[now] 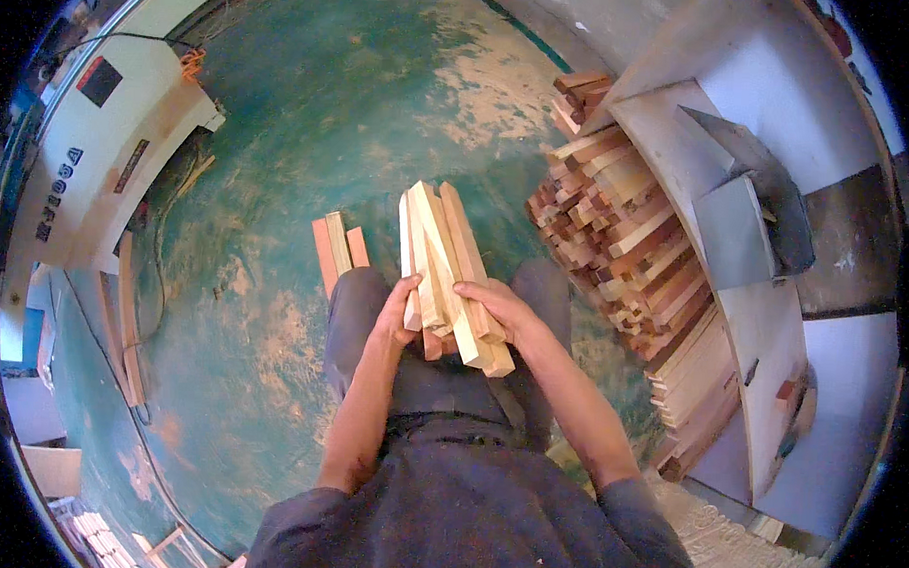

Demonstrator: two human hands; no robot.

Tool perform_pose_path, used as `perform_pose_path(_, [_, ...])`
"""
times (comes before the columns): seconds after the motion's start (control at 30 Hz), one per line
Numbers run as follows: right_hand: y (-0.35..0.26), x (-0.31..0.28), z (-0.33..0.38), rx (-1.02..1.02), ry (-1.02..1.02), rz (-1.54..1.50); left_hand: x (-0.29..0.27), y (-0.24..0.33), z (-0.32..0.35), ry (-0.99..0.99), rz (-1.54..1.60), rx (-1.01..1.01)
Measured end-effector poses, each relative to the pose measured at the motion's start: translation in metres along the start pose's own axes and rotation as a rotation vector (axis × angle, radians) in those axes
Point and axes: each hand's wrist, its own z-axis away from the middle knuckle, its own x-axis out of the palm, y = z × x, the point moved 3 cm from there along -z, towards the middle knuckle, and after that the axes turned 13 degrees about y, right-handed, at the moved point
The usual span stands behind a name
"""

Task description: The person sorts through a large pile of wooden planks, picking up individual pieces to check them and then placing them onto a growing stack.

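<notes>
A bundle of pale and reddish square wooden sticks [435, 273] lies between my two hands, above my lap. My left hand [399, 307] grips its left side, thumb on top and the other fingers hidden beneath. On the right side my right hand [496, 307] is closed around the bundle, its thumb pressed on the upper sticks. The sticks fan slightly, with uneven ends toward me. Just beyond my left knee, a few more wooden sticks [336, 245] rest on the floor.
A large stack of wooden sticks [626, 240] stands on my right, beside a curved panel with a grey metal box [742, 229]. To the left is a white machine [99, 151], with a dark cable [160, 264] along the green, dusty floor [260, 127]. Long boards [125, 313] lean near it.
</notes>
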Motion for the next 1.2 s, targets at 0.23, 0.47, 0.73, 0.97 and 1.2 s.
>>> perform_pose_path(0.23, [0.019,-0.017,0.021,0.08,0.105,-0.147,-0.004,-0.019,0.015,-0.01,0.174,-0.041])
perform_pose_path(0.47, [0.029,-0.02,0.019,0.002,0.226,-0.078,-0.018,-0.023,0.004,0.033,0.207,-0.099])
perform_pose_path(0.73, [0.011,-0.021,0.036,-0.134,0.341,0.094,-0.02,-0.023,-0.004,-0.023,0.169,-0.114])
perform_pose_path(0.97, [0.008,-0.025,0.027,-0.084,0.324,-0.068,-0.029,-0.026,-0.009,0.047,0.097,-0.128])
perform_pose_path(1.2, [0.017,-0.023,0.025,-0.117,0.334,-0.179,-0.023,-0.032,-0.013,0.125,-0.076,-0.098])
